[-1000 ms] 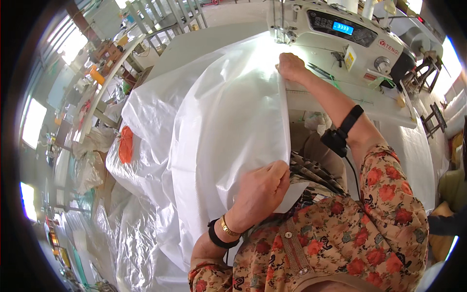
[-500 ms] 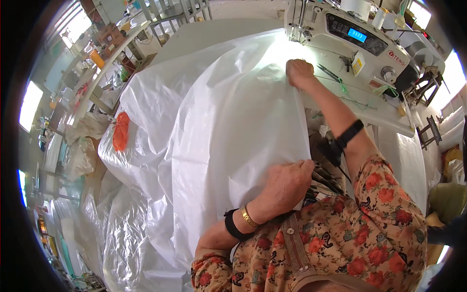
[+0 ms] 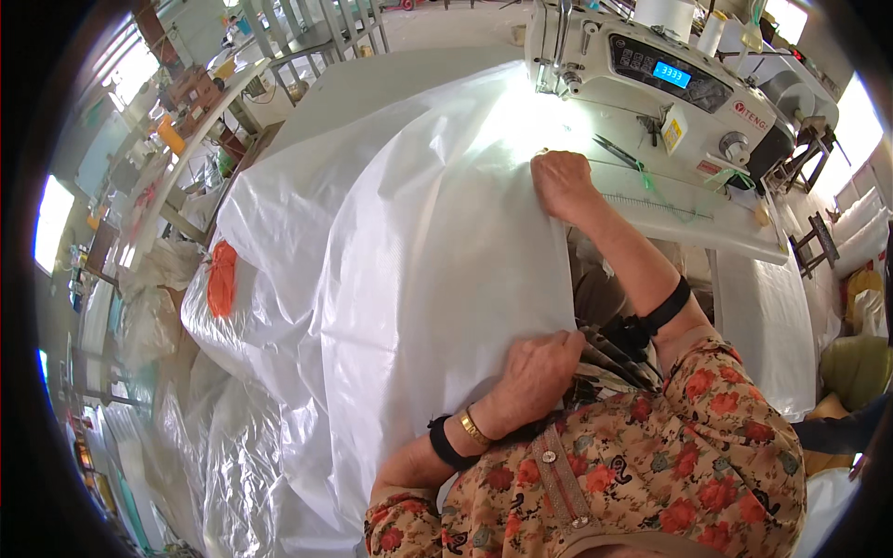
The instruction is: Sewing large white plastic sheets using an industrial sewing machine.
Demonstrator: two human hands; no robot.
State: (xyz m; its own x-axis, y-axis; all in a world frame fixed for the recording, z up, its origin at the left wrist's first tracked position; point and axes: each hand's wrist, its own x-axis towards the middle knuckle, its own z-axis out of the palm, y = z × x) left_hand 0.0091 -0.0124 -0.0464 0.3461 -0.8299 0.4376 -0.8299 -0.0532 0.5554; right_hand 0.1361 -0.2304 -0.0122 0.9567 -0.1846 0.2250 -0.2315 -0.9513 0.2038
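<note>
A large sheet of white woven plastic (image 3: 446,279) spreads over the sewing table and hangs toward my lap. My right hand (image 3: 563,184) is closed on its right edge, a short way in front of the lit needle area of the sewing machine (image 3: 642,70). Lower on the same edge, close to my body, my left hand (image 3: 542,368) is closed on the sheet with the knuckles up. Between the two hands the edge runs nearly straight. The fingertips of both hands are partly hidden. A bundle of orange-red plastic (image 3: 221,279) lies on the sheet's left part.
Dark thread snips (image 3: 618,152) with green thread lie on the machine bed, right of my right hand. A metal-framed chair (image 3: 316,37) stands beyond the table. To the left is a cluttered workbench (image 3: 191,153). White sheeting (image 3: 763,325) hangs at the right.
My right hand has come back toward me along the sheet's edge, away from the needle area. My left hand has shifted slightly toward me and left. The whole view has moved a little.
</note>
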